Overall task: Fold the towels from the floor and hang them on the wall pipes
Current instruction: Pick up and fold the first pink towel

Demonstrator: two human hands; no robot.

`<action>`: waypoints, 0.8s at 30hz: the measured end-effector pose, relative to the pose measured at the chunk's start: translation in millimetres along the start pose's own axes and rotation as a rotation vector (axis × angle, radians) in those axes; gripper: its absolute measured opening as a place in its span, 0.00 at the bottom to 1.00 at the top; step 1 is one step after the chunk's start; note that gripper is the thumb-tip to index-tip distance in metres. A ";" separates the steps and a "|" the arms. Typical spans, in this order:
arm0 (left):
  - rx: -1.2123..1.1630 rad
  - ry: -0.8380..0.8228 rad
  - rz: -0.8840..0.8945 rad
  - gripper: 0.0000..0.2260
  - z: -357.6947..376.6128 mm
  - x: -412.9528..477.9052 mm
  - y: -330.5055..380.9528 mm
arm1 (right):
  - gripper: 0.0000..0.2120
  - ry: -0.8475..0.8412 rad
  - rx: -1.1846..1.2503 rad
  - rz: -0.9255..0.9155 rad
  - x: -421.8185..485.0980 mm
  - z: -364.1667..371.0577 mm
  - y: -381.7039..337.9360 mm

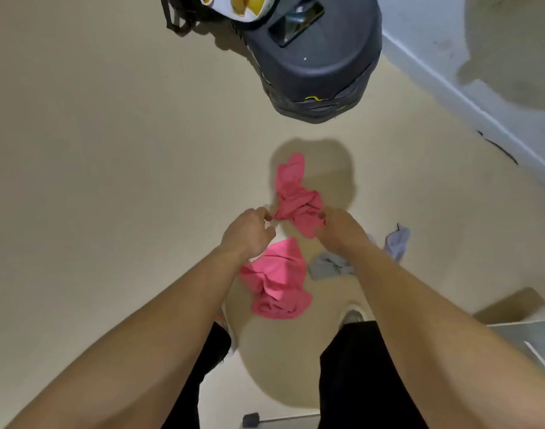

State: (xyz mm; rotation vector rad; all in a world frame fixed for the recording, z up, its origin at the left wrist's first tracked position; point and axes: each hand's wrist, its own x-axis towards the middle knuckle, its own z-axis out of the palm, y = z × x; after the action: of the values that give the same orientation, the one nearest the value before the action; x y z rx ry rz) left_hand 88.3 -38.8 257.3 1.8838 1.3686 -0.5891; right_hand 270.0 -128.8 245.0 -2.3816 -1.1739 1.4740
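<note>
A crumpled pink towel (pixel 296 196) hangs between my two hands above the floor. My left hand (pixel 249 233) pinches its left edge and my right hand (pixel 339 230) grips its right edge. Below them a second pink towel (pixel 277 283) lies bunched on the beige floor. A grey towel (pixel 330 267) lies crumpled just right of it, partly hidden by my right forearm, and a pale lilac towel (pixel 396 243) lies farther right. No wall pipes are in view.
A dark grey upturned plastic stool or bin (pixel 320 66) stands ahead, with a yellow-and-white bag (pixel 234 7) beside it. A white wall and baseboard (pixel 469 97) run along the right. A white shelf edge (pixel 537 335) sits at lower right. My legs in black trousers (pixel 358 382) are below.
</note>
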 end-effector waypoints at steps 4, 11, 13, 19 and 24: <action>-0.025 -0.035 0.021 0.20 67.1 114.3 -57.3 | 0.17 -0.033 -0.029 0.008 120.7 96.9 30.8; -0.055 0.023 0.086 0.23 175.3 272.6 -116.0 | 0.31 0.199 -0.210 -0.001 275.4 211.6 103.3; -0.079 0.079 0.132 0.24 202.9 309.4 -124.8 | 0.36 0.301 -0.271 -0.066 306.9 232.0 119.8; -0.141 0.187 0.160 0.11 221.5 340.7 -129.5 | 0.25 0.338 -0.367 -0.072 334.0 229.5 120.9; -0.169 0.228 0.186 0.08 162.0 255.5 -109.5 | 0.12 0.160 -0.237 0.004 256.3 190.3 95.7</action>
State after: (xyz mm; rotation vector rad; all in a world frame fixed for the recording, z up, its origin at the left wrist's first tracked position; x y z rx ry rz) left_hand 77.7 11.5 -60.2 1.9562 1.3195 -0.1643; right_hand 230.3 -83.1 -82.8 -2.5964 -1.3722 1.1761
